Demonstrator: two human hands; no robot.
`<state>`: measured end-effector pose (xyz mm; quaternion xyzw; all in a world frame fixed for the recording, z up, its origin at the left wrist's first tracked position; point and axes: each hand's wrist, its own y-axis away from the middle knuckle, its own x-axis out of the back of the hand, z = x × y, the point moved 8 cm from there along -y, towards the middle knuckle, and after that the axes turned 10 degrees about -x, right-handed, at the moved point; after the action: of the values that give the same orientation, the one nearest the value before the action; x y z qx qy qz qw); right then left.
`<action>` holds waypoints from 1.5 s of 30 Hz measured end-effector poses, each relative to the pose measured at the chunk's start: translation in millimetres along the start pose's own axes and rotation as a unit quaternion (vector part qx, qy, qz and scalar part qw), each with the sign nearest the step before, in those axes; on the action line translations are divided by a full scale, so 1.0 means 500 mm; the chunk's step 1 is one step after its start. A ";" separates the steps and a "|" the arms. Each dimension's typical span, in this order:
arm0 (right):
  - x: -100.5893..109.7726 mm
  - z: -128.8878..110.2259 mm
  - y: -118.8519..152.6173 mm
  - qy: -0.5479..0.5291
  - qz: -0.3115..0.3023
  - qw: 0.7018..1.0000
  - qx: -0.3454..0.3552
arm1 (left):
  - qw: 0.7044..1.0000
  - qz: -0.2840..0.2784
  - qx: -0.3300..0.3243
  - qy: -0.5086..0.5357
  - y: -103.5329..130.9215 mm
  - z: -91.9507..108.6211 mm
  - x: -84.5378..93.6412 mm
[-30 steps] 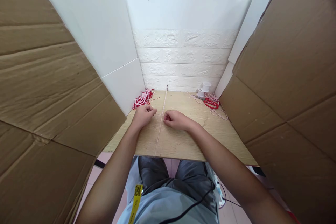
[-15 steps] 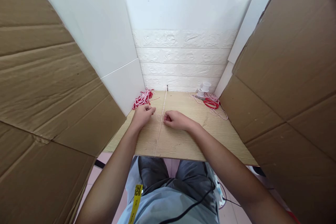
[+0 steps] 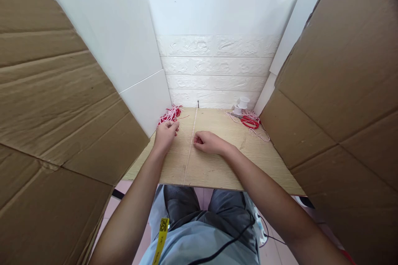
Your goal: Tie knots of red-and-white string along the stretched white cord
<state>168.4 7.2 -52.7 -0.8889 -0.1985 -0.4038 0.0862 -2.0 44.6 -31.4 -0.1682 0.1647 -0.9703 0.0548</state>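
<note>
A pale cord point(image 3: 194, 122) runs taut from a small dark hook point(image 3: 198, 103) at the wall down to the wooden board's front edge. Just right of it, my right hand point(image 3: 207, 141) is closed in a pinch at a thin thread point(image 3: 188, 138), which loops faintly beside the cord. On the left, my left hand point(image 3: 167, 133) has its fingertips pressed together. Anything between those fingers is too fine to make out. Behind the left hand lies a pile of red and pink-white cords point(image 3: 171, 114).
Red-handled scissors point(image 3: 249, 122) lie at the back right among loose pink cords point(image 3: 259, 134), beside white spools point(image 3: 243, 102). Cardboard panels point(image 3: 62, 103) flank the wooden board point(image 3: 217, 172) on both sides. A white brick-patterned wall point(image 3: 214, 66) closes the back.
My left hand has moved a little to the left, away from the taut cord, with its wrist turned slightly. The right hand has stayed almost in place.
</note>
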 end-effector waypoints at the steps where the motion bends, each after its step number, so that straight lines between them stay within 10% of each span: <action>1: 0.000 0.000 0.000 0.000 -0.001 1.000 -0.001 | 1.000 0.003 0.005 0.010 0.001 0.001 0.000; 30: 0.003 0.021 -0.008 0.025 0.019 0.999 -0.034 | 0.971 -0.097 0.123 0.182 0.022 -0.004 -0.040; 45: 0.048 -0.001 -0.010 -0.260 0.092 0.961 0.029 | 0.944 -0.158 0.115 0.265 0.027 0.013 -0.059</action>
<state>180.3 18.5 -34.5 -0.9747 -0.1431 -0.1434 0.0939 28.4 34.6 -39.5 0.0784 0.0317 -0.9884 -0.1258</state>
